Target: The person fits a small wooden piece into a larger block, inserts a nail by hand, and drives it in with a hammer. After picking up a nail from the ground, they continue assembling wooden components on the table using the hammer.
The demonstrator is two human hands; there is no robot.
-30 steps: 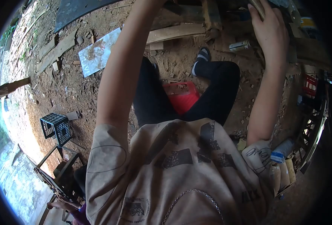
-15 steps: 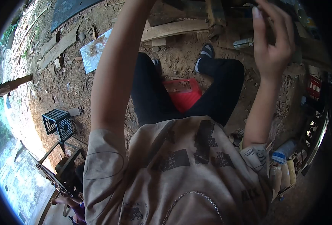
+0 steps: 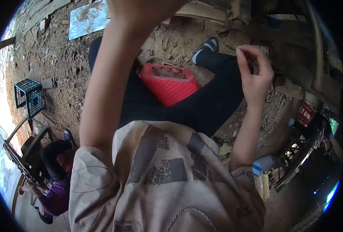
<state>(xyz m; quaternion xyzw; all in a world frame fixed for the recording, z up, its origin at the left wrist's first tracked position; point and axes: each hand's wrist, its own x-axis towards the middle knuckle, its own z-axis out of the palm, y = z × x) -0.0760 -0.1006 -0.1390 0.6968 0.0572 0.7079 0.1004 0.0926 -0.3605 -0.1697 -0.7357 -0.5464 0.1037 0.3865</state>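
Note:
My right hand [image 3: 258,75] is raised in the air on the right, above the ground beside my right knee. Its fingers are loosely curved, with a gap between them and the thumb, and nothing shows in it. My left forearm [image 3: 105,85] reaches up to the top edge, where my left hand is cut off; its fingers are hidden. Between my legs, a red plastic stool or crate [image 3: 171,87] with ribbed sides and an opening shows. A flat printed sheet [image 3: 87,19] lies on the ground past my left arm.
A dark plastic crate [image 3: 29,98] stands at left. Below it, another person [image 3: 57,193] sits near a wooden frame. Boards [image 3: 202,12] lie ahead on dirt strewn with wood scraps. A red crate [image 3: 306,114] and a bottle with a blue label [image 3: 258,168] are at right.
The view has shifted, showing more of the red plastic thing and the seated person. My right hand is lower in the picture, its fingers more curved. My left hand remains out of frame.

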